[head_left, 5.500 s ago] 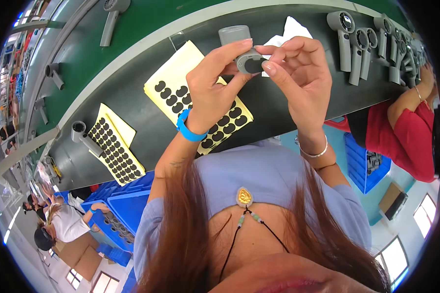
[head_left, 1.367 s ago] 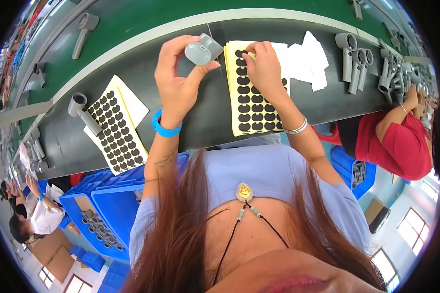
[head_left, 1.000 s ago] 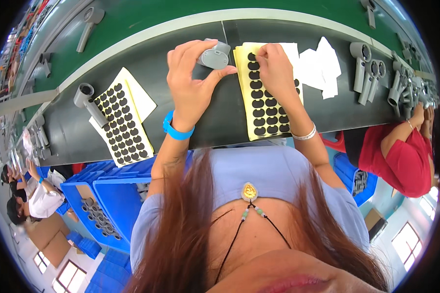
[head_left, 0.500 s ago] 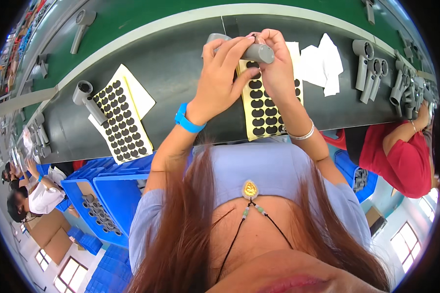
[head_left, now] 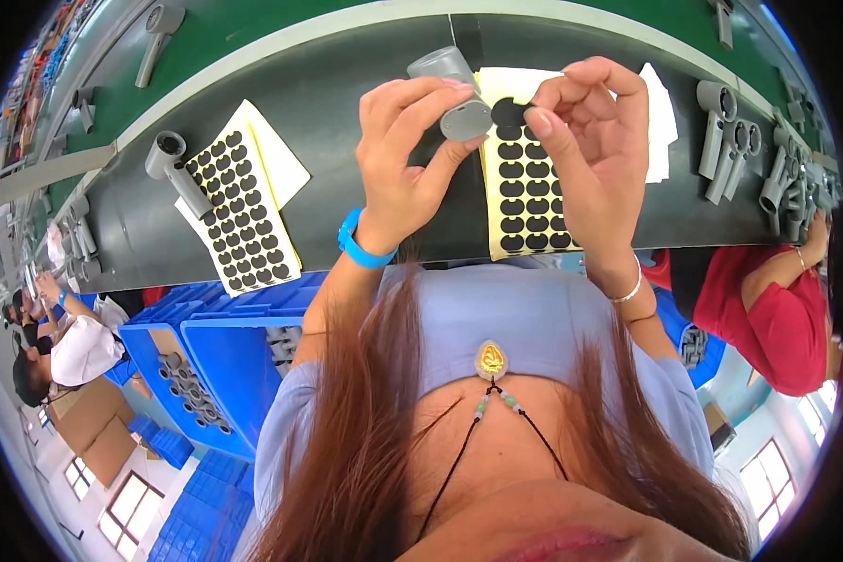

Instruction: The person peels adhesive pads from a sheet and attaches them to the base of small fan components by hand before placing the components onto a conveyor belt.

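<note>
Head view shows the black sticker (head_left: 510,113) pinched in the right grip (head_left: 606,155), just right of the grey device (head_left: 465,121), whose flat end faces the person, clasped by the left grip (head_left: 401,155).

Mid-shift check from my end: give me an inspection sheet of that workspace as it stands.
Surface: dark bench, green belt beyond its pale rim.
Job's things: grey part held up, one end facing the camera; black sticker close by, contact unclear; sticker sheet on the bench.
Clutter: second sticker sheet, a grey fan overlapping its left edge; white paper partly hidden; more fans at right.
Hands: left hand grips the grey part; right hand pinches the sticker.
Cables: nothing seen near the hands.
Surroundings: blue crates, lower left; co-worker in red, right.
</note>
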A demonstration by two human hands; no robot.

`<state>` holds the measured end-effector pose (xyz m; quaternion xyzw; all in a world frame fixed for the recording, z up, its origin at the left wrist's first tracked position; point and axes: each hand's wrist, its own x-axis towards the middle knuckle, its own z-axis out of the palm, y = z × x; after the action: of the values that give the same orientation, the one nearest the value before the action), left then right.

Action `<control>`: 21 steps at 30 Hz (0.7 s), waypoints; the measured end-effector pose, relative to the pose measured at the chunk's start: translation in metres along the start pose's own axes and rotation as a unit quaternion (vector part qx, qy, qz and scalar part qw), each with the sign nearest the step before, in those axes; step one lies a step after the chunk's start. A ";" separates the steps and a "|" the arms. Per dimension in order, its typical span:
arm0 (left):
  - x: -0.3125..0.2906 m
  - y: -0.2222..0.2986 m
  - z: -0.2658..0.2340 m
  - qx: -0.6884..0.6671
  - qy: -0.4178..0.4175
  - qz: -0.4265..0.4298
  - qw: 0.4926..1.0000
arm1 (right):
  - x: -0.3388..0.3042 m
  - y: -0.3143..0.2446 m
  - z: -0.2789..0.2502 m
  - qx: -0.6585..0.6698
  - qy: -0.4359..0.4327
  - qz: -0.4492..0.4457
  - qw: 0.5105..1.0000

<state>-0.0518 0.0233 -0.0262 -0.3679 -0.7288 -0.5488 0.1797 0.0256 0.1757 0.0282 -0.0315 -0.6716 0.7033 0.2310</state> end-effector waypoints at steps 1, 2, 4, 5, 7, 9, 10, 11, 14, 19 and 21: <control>0.001 0.007 -0.003 0.029 -0.024 -0.005 0.999 | -0.002 0.001 -0.001 -0.030 -0.019 -0.022 0.999; 0.002 0.012 -0.006 0.057 -0.049 -0.009 0.997 | -0.005 0.000 -0.002 -0.031 -0.020 -0.018 0.999; 0.005 0.019 -0.008 -0.020 -0.067 -0.066 0.995 | -0.007 -0.003 -0.005 -0.044 -0.071 -0.019 0.996; 0.005 0.020 -0.008 -0.096 -0.083 -0.117 0.985 | -0.006 -0.007 -0.005 -0.050 -0.073 -0.005 0.996; 0.002 0.020 -0.004 -0.160 -0.085 -0.151 0.972 | -0.006 -0.010 -0.006 -0.062 -0.078 0.015 0.995; -0.002 0.018 -0.001 -0.222 -0.087 -0.183 0.954 | -0.006 -0.014 -0.007 -0.074 -0.084 0.033 0.993; -0.004 0.017 0.000 -0.254 -0.090 -0.197 0.943 | -0.007 -0.016 -0.008 -0.084 -0.088 0.044 0.992; -0.005 0.016 0.002 -0.286 -0.094 -0.210 0.930 | -0.006 -0.018 -0.009 -0.093 -0.091 0.055 0.990; 0.002 0.023 -0.003 -0.278 -0.136 -0.206 0.928 | -0.006 -0.024 -0.010 -0.121 -0.085 0.073 0.986; 0.001 0.022 0.000 -0.340 -0.131 -0.213 0.907 | -0.005 -0.027 -0.010 -0.134 -0.078 0.085 0.984; 0.000 0.021 -0.001 -0.341 -0.131 -0.211 0.907 | -0.005 -0.027 -0.010 -0.140 -0.079 0.082 0.984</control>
<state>-0.0365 0.0256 -0.0117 -0.3135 -0.5749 -0.7355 -0.1739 0.0413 0.1826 0.0520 -0.0629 -0.7746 0.6194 0.1117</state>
